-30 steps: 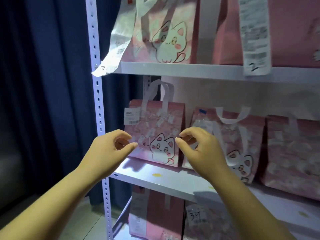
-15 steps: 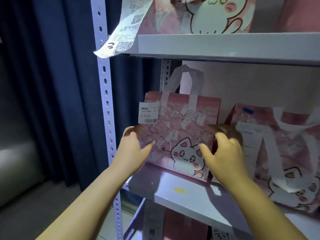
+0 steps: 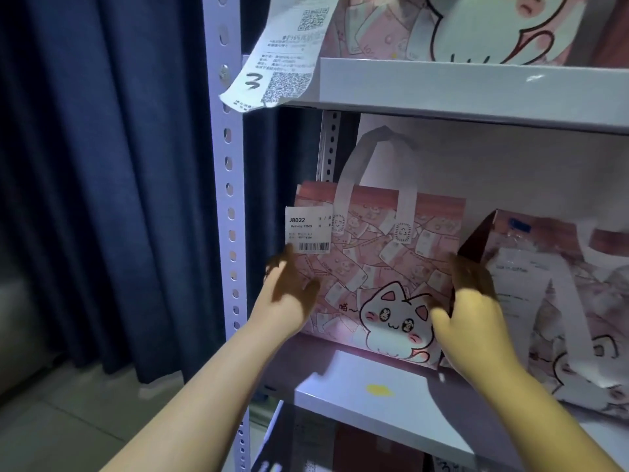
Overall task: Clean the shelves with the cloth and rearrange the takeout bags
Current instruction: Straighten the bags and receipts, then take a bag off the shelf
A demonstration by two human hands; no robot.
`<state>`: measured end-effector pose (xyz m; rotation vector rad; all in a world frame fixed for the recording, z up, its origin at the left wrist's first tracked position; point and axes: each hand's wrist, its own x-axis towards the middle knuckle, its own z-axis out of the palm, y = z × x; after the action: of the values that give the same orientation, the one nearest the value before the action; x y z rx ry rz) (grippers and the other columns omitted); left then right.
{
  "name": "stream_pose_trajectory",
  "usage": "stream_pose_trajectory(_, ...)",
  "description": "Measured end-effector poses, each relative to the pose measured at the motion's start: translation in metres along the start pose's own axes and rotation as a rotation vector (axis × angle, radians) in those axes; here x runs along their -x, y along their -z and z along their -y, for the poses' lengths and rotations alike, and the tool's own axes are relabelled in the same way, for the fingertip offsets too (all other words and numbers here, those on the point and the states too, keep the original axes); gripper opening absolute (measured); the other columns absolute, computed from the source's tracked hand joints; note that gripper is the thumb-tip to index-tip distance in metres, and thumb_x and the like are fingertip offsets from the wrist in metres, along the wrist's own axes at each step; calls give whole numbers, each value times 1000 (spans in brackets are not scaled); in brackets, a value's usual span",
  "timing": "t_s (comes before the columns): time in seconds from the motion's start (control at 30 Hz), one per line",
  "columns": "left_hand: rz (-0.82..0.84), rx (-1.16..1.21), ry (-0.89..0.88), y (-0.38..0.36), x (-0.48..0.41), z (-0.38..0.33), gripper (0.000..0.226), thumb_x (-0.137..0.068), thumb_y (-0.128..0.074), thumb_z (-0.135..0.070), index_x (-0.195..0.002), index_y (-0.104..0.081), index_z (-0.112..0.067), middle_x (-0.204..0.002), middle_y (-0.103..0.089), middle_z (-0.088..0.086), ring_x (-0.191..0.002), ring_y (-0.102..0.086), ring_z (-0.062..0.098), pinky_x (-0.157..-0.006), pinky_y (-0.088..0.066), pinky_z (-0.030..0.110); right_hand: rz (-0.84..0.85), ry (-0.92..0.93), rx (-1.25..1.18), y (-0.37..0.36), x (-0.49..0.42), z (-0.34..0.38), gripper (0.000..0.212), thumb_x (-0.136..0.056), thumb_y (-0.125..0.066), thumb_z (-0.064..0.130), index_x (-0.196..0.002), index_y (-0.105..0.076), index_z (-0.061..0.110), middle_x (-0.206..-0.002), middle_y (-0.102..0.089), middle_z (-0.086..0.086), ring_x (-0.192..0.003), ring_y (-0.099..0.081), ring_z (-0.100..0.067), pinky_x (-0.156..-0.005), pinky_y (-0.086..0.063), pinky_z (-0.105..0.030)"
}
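1. The left grip (image 3: 289,294) is closed round the left edge of the pink cat takeout bag (image 3: 377,267), stood upright on the middle shelf (image 3: 350,379).
2. Its right edge is clasped by the right grip (image 3: 473,321).
3. A second bag (image 3: 578,284) is seen just beside it.

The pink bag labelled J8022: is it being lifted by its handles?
No, the left hand and right hand hold the pink bag by its two sides, while its handles stand free above them.
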<state>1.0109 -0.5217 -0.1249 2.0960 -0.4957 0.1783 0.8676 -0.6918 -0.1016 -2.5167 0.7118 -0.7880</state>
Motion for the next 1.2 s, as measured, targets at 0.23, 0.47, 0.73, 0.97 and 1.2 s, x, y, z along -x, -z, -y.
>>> stream_pose_trajectory(0.23,-32,-23,-71,5,16,10,69,-88,-59,-27,-145,-23,-13,-138,-30,10,-123,-42,24,-94,-26,15,-36,8,4,-2,-2,1,49,-86,-57,4,-132,-43,-1,-96,-48,-15,-94,-58,-39,-78,-51,-40)
stream_pose_trajectory(0.47,-65,-62,-208,13,25,-2,58,-85,-62,-27,-136,-36,-18,-140,-17,-3,-129,-27,23,-102,-24,22,-206,73,-70,-2,4,-11,23,-86,-62,17,-100,-54,1,-84,-45,-2,-65,-41,-15,-50,-27,-20)
stream_pose_trajectory(0.73,-17,-51,-411,9,48,-38,49,-84,-62,-39,-128,-46,-24,-128,-49,-2,-116,-46,20,-92,-34,24,-386,176,-167,20,37,-38,31,-87,-63,24,-116,-58,12,-109,-52,5,-98,-49,-7,-83,-41,-24)
stream_pose_trajectory(0.97,70,7,-594,-31,67,-71,36,-85,-64,-30,-118,-56,-20,-109,-52,-6,-102,-51,13,-85,-46,30,-401,88,-191,43,57,-91,27,-87,-63,26,-114,-58,23,-103,-48,21,-92,-47,6,-77,-37,-9)
stream_pose_trajectory(1.2,26,-24,-581,-91,70,-101,30,-85,-64,-28,-108,-57,-10,-96,-52,1,-94,-51,21,-73,-38,27,-393,53,-160,73,50,-155,30,-88,-63,25,-117,-56,20,-103,-46,16,-96,-46,-6,-83,-42,-27)
